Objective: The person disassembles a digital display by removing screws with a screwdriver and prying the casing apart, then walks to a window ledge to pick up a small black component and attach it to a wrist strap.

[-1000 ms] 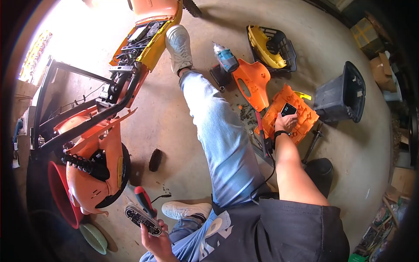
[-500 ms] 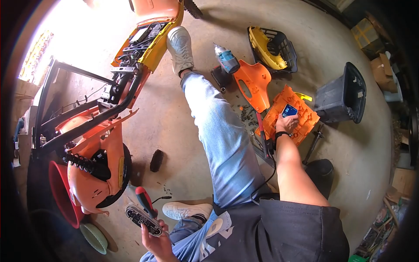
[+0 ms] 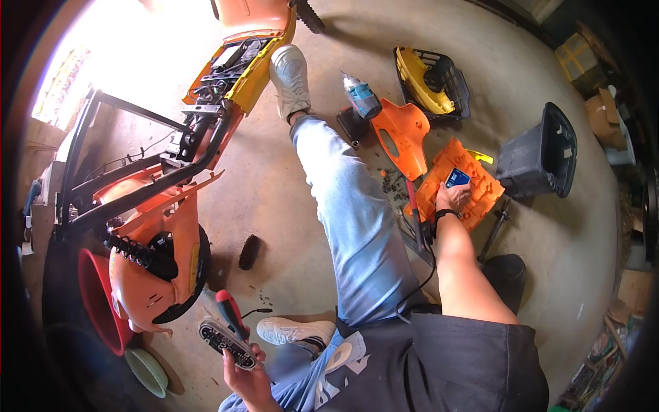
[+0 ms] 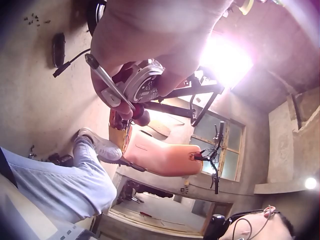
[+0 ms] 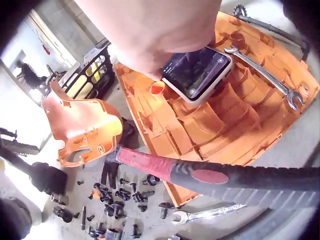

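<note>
In the head view my left hand (image 3: pixel 250 378) holds a grey oval part (image 3: pixel 225 342) with a dark patterned face, together with a screwdriver (image 3: pixel 232 312) that has a red and black handle. The left wrist view shows the screwdriver's metal shaft (image 4: pixel 107 77) crossing in front of the part. On the right, my right hand (image 3: pixel 450 199) grips a phone (image 3: pixel 458 178) above a ribbed orange plastic panel (image 3: pixel 491 192) on the floor. Its lit screen faces up in the right wrist view, where the fingers are largely hidden behind the palm.
A partly stripped orange scooter (image 3: pixel 237 79) stands at left. Around the panel lie a wrench (image 5: pixel 265 75), a red-and-black handled tool (image 5: pixel 210 177), loose bolts (image 5: pixel 117 197), an orange cover (image 3: pixel 405 134) and a drill (image 3: pixel 362 96). A black basket (image 3: pixel 461 103) and dark bin (image 3: pixel 525 161) stand beyond.
The phone's screen has gone from dark to a bright blue display. The head view has shifted slightly, while both hands keep their holds.
</note>
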Available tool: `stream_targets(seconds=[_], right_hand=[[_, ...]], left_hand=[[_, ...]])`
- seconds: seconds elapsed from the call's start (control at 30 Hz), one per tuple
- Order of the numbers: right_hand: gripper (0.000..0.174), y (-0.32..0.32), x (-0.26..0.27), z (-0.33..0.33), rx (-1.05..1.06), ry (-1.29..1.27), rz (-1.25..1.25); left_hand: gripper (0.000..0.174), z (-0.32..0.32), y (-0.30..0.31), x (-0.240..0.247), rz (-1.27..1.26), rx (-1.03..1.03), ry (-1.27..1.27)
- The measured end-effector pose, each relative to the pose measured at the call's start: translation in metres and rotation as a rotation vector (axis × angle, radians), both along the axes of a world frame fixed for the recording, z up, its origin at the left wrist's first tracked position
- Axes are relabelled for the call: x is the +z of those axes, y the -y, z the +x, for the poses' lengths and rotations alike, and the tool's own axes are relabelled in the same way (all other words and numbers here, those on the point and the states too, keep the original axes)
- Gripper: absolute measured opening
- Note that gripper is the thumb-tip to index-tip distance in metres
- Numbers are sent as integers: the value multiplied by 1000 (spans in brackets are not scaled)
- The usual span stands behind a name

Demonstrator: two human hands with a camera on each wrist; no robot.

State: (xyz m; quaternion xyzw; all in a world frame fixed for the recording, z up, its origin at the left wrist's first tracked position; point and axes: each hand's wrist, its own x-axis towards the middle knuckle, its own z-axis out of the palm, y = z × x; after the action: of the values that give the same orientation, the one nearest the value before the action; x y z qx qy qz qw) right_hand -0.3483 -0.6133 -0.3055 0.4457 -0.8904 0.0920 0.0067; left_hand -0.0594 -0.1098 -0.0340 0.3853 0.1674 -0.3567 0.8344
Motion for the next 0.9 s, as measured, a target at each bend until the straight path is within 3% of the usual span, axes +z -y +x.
stream_targets(seconds=[0.17, 0.37, 0.5, 0.57, 0.7, 0.87, 0.9], right_hand=[[85, 2, 4, 4, 27, 19, -74], [63, 29, 33, 23, 170, 95, -404], [55, 48, 84, 64, 586, 580, -857], [51, 30, 148, 106, 730, 911, -897], [44, -46, 288, 179, 1137, 1313, -878], [49, -164, 427, 218, 2013, 1818, -975], [50, -181, 462, 207, 2306, 1729, -787]], left_hand=[[53, 1, -1, 2, -29, -3, 9], [51, -2, -4, 10, -87, 21, 23], [51, -5, -7, 14, -122, 30, 52], [50, -7, -7, 18, -128, 41, 70], [49, -9, -13, 17, -113, 103, 149], [37, -13, -16, 20, -49, 132, 178], [33, -13, -19, 17, -78, 120, 178]])
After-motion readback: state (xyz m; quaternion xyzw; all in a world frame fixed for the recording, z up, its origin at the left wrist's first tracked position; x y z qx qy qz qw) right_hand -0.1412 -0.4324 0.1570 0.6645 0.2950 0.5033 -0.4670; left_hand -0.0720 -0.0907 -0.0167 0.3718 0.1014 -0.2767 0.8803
